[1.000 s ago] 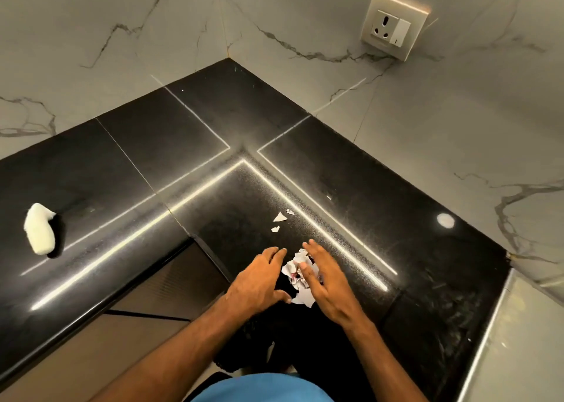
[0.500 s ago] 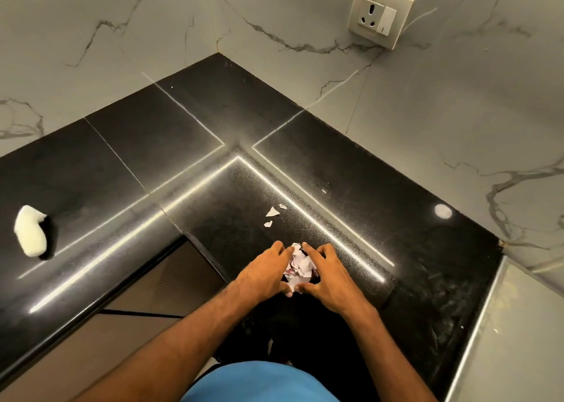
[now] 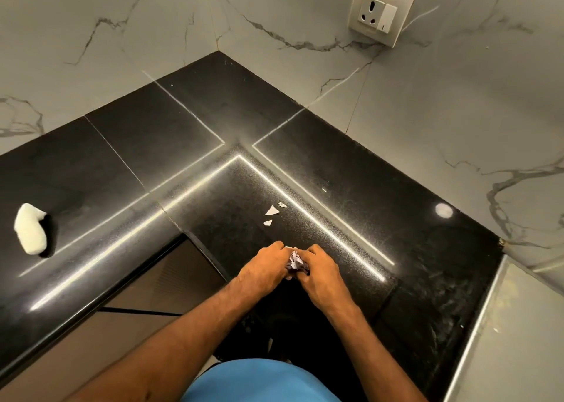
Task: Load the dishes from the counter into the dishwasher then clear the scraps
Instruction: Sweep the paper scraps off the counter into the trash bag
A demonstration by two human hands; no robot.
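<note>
Left hand (image 3: pixel 262 267) and right hand (image 3: pixel 323 275), fingers (image 3: pixel 278 247) curled, clutch a wad of scraps (image 3: pixel 295 262) between them at the black tabletop's (image 3: pixel 335 163) near edge; three loose scraps (image 3: pixel 271 210) just beyond, white lump (image 3: pixel 30 229) far left.

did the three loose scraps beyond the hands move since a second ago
No. The loose scraps lie in the same spot relative to the counter's inner corner.

A home kitchen corner: black granite counter (image 3: pixel 189 133), veined marble-look wall tiles (image 3: pixel 457 102), wall socket (image 3: pixel 381 12) far right.
</note>
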